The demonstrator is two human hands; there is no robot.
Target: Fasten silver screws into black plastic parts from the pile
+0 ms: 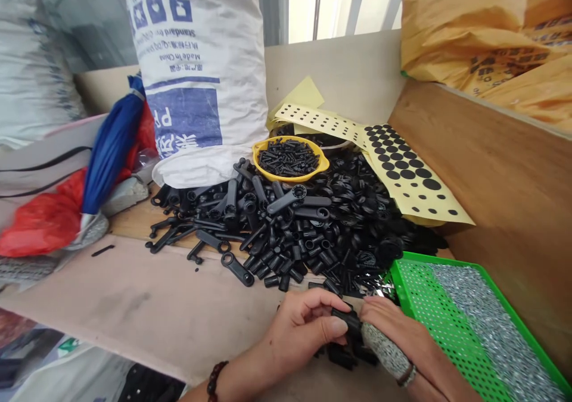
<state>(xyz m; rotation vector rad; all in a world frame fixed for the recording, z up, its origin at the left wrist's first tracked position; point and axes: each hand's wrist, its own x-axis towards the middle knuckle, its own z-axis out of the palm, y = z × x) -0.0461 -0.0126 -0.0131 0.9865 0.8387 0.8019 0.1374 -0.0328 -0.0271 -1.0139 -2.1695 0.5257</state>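
Note:
Between the thumb and fingers of my left hand (308, 330) is a short black plastic tube (347, 318). Close against its right side is my right hand (402, 330), with the fingers bent together; what they pinch is hidden. A speckled grey cover (385, 348) wraps a digit of that hand, with a band near its base. Under both hands lie several more black tubes (342, 356) on the table. Just beyond them spreads a large heap of black plastic parts, with loose tubes (286, 259) at its front and crank-shaped arms (236, 269) toward the left.
A green perforated tray (469, 342) with small metal pieces stands at right. Behind the heap are a yellow bowl (256, 155) of black screw-like parts and sheets of black dot stickers (402, 167). A white sack (205, 50), blue umbrella (111, 143) and red bag (44, 223) stand left.

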